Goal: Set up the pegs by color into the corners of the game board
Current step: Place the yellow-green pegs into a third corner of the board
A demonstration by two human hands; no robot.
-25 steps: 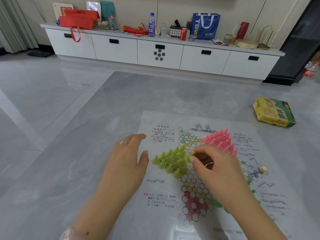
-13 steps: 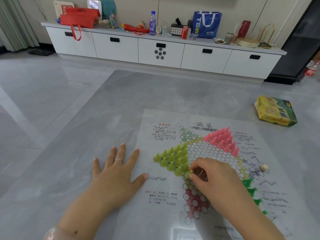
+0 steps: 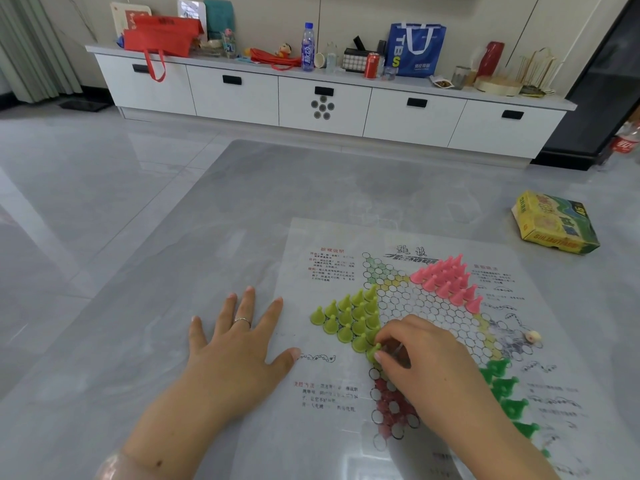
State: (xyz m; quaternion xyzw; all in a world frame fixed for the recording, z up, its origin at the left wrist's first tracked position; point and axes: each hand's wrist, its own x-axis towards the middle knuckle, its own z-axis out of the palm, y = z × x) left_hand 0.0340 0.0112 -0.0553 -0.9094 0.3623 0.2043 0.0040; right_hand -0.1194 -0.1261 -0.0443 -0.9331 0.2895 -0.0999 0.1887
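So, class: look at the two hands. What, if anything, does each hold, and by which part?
The right hand pinches a yellow-green peg near its top. The left hand holds nothing.

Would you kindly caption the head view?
Right hand sets a yellow-green peg into its corner; left hand rests flat.

Grey glossy tabletop (image 3: 242, 209), soft window glare on it. Grey polished tile floor (image 3: 86, 161) beyond its far edge. Long white low cabinet (image 3: 325, 102) along beige wall (image 3: 346, 15), black drawer handles, cluttered top: red bag (image 3: 159, 36), blue tote (image 3: 417, 50), water bottle (image 3: 307, 46), red can (image 3: 371, 65). Pale green curtain (image 3: 31, 53) far left. Dark glass panel (image 3: 609, 81) far right.
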